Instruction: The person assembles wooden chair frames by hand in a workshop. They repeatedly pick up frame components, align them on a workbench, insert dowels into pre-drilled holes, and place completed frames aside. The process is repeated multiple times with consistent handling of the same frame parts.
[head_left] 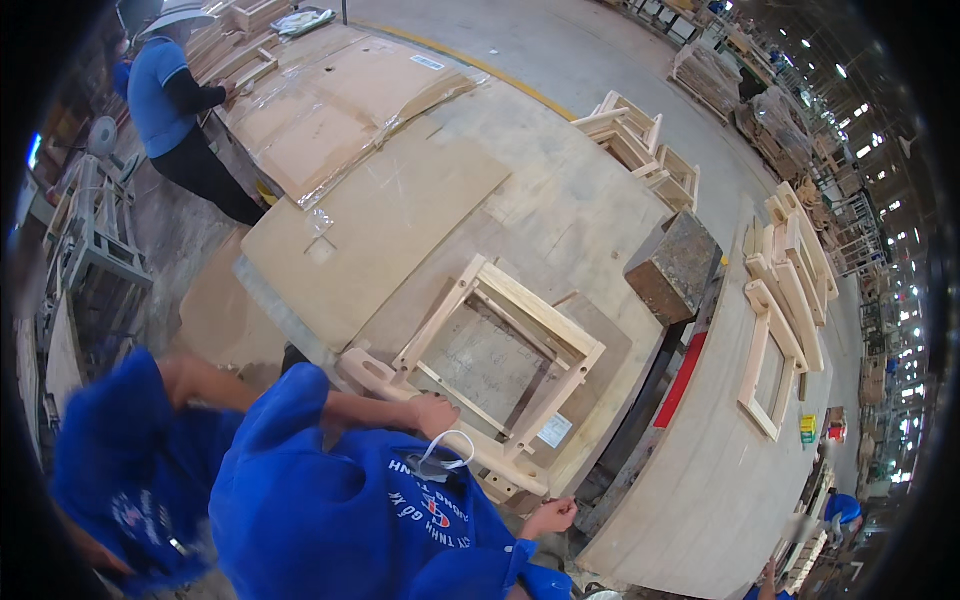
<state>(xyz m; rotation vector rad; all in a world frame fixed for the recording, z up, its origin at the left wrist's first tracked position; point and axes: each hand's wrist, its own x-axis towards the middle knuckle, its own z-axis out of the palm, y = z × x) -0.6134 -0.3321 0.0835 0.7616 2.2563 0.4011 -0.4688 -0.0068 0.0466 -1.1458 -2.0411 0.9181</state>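
Observation:
A pale wooden frame (535,306), open in the middle with round holes in its parts, lies on the worktable close in front of me. My left hand (432,412) is closed at its near, thicker rail, with the fingers curled. My right hand (550,517) has its fingers drawn together just off the rail's right end. Whatever it may hold is too small to make out. A white label (554,430) lies beside the frame's right side. A white mask loop (458,440) lies over my blue shirt near the left hand.
Cardboard sheets (400,220) cover the table's left part. A heavy dark block (675,265) stands at the right edge, beside a gap and red strip (682,380). Beyond, a second board (690,480) bears wooden frames (775,350). Co-workers stand at near left (150,480) and far left (170,110).

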